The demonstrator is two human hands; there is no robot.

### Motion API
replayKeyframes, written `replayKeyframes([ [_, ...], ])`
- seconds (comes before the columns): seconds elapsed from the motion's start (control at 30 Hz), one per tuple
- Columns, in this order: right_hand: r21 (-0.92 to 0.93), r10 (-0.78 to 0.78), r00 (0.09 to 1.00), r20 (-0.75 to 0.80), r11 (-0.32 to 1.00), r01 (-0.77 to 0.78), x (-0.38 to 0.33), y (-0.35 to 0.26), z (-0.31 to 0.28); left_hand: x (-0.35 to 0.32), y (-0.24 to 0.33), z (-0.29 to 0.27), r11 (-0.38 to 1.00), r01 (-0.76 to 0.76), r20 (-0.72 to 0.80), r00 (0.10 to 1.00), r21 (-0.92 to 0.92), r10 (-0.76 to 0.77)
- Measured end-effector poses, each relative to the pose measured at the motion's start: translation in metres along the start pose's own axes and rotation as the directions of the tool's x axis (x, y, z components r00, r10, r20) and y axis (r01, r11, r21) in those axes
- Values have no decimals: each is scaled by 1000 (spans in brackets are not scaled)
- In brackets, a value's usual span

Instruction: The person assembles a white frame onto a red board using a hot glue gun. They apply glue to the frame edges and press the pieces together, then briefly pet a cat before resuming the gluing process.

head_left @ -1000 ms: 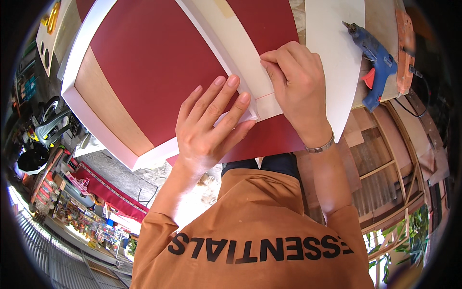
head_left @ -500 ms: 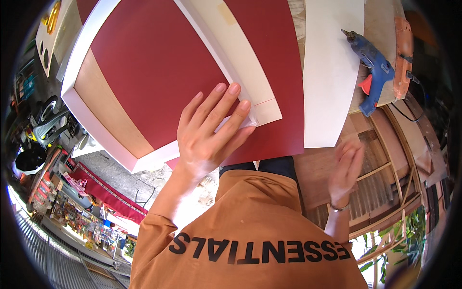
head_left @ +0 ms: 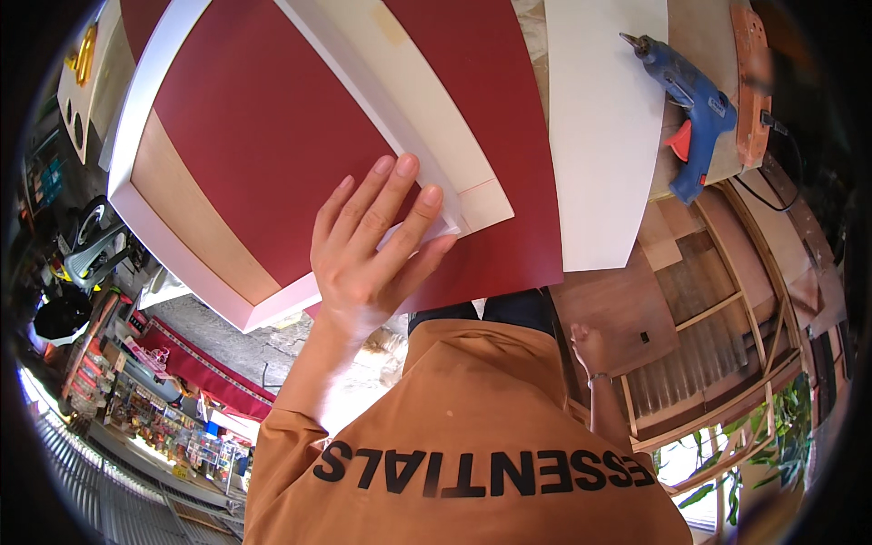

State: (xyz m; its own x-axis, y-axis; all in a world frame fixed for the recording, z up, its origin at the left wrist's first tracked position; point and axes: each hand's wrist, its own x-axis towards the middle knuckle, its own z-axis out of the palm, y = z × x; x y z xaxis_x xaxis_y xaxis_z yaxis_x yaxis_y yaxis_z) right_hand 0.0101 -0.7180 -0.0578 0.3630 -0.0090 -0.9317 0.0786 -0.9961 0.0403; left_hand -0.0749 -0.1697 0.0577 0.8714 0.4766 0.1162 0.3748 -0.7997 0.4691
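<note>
— White walls, plain and smooth: which way does that frame (head_left: 145, 100) run?
— Its side walls run away from the person, up and leftward, out of the upper edge, so its full length is hidden. One corner points down at the lower left. It lies before the person, left of centre, with a burgundy face (head_left: 263, 127) inside and a pale wood band (head_left: 213, 204) along the left wall.
— Any writing?
— Bold dark lettering (head_left: 481, 475) across the brown shirt (head_left: 472, 400), upside down from here.
— What comes next in size?
— A burgundy sheet (head_left: 500, 100) showing past the frame's right side, then a white sheet (head_left: 604, 136). Between frame and burgundy edge lies a cream strip (head_left: 427, 109), its long axis slanting from upper left to lower right.
— And smaller?
— A blue glue gun (head_left: 690, 109), nozzle toward the upper left, its label (head_left: 718, 106) too small to read.
— The hands?
— Well apart. The left hand (head_left: 368, 250) rests, fingers spread, on the frame's right wall by the near corner. The right hand (head_left: 586, 345) hangs low beside the trousers (head_left: 518, 309); I can't tell whether it grips anything.
— Smallest marks?
— A yellowish patch (head_left: 388, 24) high on the strip and a thin red line (head_left: 477, 186) across its near end.
</note>
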Motion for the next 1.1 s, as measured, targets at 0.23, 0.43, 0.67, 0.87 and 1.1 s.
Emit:
replayKeyframes([
  [0.23,324,-658,734,170,741,588,-103,-286,-123,-4,-1,8,1000,4,-35,999,9,-4],
  [0.43,556,-667,695,-269,481,678,-108,-377,-116,-1,2,7,1000,17,-35,999,13,-17],
  [0.67,613,-781,583,-224,351,707,-87,-394,-85,1,3,8,1000,-4,-29,1000,-1,4],
  [0.87,561,-892,438,111,420,714,-121,-340,-96,-1,2,7,1000,5,-17,1000,-4,-5],
  [1.1,8,-492,841,226,864,503,-55,-195,-58,-4,-1,6,1000,19,-42,999,1,-19],
])
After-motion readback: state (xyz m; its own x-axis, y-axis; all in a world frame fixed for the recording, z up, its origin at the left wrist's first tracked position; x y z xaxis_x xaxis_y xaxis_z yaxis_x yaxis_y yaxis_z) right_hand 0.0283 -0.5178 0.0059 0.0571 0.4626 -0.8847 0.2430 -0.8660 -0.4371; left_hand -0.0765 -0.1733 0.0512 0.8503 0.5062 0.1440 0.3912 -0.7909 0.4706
